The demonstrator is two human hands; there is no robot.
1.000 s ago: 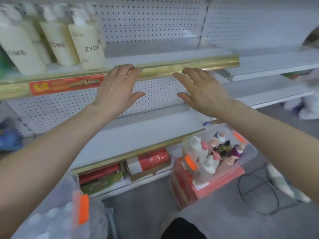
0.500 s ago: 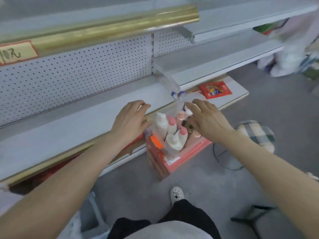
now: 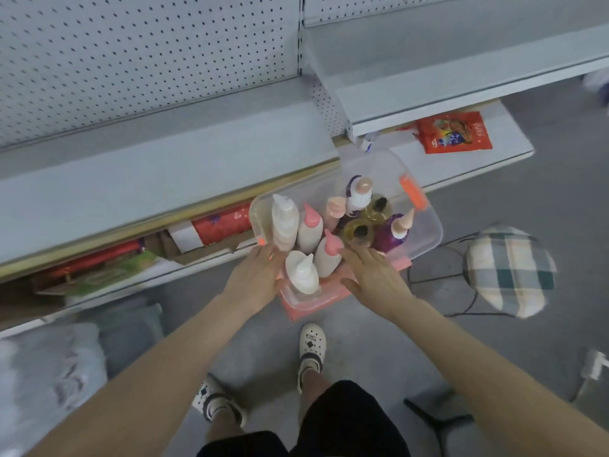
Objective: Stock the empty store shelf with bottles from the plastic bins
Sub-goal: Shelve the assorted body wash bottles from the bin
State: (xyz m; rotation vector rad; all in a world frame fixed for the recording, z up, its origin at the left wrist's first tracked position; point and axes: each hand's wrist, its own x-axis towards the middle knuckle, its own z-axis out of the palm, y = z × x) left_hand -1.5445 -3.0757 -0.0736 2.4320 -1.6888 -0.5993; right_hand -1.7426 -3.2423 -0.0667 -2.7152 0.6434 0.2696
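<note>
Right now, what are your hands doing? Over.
Left hand and right hand open, at the clear bin. Bottles upright inside, none lifted. Stool beside bin, not blocking.

No legible text found. Bottles (image 3: 309, 232) show no readable labels. Print on the red packet (image 3: 453, 132), lying on the bottom shelf (image 3: 510, 137), and on the shoe tag (image 3: 311, 338) is too blurred.

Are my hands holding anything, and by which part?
Nothing is gripped: left hand and right hand lie open at the near end of the clear bin, flanking the front bottles.
</note>
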